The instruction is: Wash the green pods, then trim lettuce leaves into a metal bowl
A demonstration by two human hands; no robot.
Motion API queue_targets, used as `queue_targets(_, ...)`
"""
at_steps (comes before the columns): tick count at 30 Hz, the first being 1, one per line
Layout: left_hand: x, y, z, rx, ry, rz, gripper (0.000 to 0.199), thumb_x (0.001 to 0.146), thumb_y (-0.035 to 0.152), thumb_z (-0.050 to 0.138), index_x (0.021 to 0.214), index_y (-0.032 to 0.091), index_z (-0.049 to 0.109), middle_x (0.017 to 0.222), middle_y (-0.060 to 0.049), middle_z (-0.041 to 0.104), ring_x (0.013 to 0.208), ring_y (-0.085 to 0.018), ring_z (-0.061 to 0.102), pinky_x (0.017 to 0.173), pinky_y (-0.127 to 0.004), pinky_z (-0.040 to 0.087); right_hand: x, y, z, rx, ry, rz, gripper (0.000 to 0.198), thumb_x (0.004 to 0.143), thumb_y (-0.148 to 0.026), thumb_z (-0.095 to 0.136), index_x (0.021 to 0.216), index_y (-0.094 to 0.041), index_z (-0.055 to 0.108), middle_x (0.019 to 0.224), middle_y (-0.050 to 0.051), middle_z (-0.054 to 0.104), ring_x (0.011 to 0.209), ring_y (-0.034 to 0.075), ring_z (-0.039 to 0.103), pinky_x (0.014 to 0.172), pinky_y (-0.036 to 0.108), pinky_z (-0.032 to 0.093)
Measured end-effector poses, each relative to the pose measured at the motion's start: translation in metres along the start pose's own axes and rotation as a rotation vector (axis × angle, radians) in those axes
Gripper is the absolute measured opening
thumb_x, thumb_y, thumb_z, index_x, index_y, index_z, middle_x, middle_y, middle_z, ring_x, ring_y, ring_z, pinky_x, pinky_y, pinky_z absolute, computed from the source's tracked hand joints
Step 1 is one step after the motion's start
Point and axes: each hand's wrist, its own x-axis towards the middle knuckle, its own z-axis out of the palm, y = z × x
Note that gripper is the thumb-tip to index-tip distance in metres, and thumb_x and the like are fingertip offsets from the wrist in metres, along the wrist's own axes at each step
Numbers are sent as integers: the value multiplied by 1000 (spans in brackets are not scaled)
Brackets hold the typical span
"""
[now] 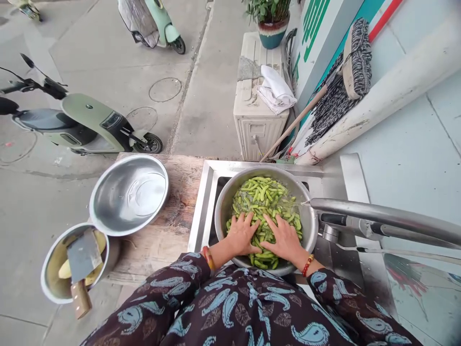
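Observation:
Green edamame pods (262,192) float in water inside a large metal basin (220,211), which rests over the sink (201,211). My left hand (242,234) lies on the pods at the near left, its fingers spread. Beside it, my right hand (283,236) touches the pods at the near right, fingers also apart. Neither hand grips anything that I can see; the fingertips are partly among the pods. From the right, a metal faucet (342,207) reaches to the basin's rim, and the water ripples near its mouth.
On a wooden board (183,197) to the left stands a shiny metal bowl (122,192). A smaller bowl (46,274) next to it holds a cleaver (83,257) across yellowish pieces. A mop (355,62) leans at the right wall. Farther off stand a scooter (90,115) and a potted plant (272,29).

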Motion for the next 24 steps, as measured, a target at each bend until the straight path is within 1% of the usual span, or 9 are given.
queue_targets(4,30,5,1,7,61,-73,118,53,72,80,152,29,32,151,-22,35,126,-47,43,101,-65,36,26,-12,7,66,64,88,87,82,-66,61,155,-34,27,144,17,46,122,35,54,93,48,48)
queue_targets(9,73,-15,-22,-32,66,-137,87,79,47,72,153,39,27,135,-15,48,113,-36,57,93,-49,48,74,22,-7,283,169,248,59,96,-58,42,148,-30,44,129,11,64,111,29,62,90,41,52)
queue_targets(11,71,-22,-29,-45,92,-158,75,86,36,64,152,39,28,133,-13,49,113,-33,58,93,-44,50,71,35,-15,293,207,244,55,98,-51,38,148,-29,45,131,10,63,115,28,61,95,42,51)
queue_targets(14,46,-26,-27,-42,158,-125,64,89,33,59,149,38,36,147,-12,39,124,-33,50,101,-45,45,39,39,-20,200,227,119,51,102,-40,30,150,-29,41,148,10,49,128,29,51,103,46,45)
queue_targets(16,25,-21,-17,-47,134,-63,69,84,45,66,147,36,41,158,-12,25,132,-39,42,105,-52,41,11,30,-16,115,160,12,55,99,-46,36,153,-31,36,158,9,35,133,34,44,103,52,43)
queue_targets(18,13,-11,-6,-48,66,-13,98,65,63,78,149,32,38,162,-15,15,135,-48,33,105,-61,38,-6,14,-8,37,66,-61,73,89,-59,53,154,-35,31,162,8,26,133,41,40,99,57,43)
queue_targets(20,14,-3,2,-23,34,-15,122,47,67,85,151,27,36,160,-20,16,135,-53,29,102,-65,37,-5,-1,1,-15,11,-61,88,78,-63,66,154,-37,30,159,10,29,127,44,42,94,56,45)
queue_targets(22,30,0,1,-13,35,-42,124,47,67,85,151,25,34,156,-22,23,129,-51,37,99,-62,42,13,-9,5,-28,17,3,85,78,-56,70,153,-37,33,151,11,39,120,39,48,91,50,48)
queue_targets(24,50,-4,-7,-21,53,-58,112,58,66,80,152,27,32,150,-21,32,122,-45,46,95,-55,47,38,-6,3,-8,48,55,74,83,-48,67,151,-38,37,141,10,48,112,33,54,90,43,50)
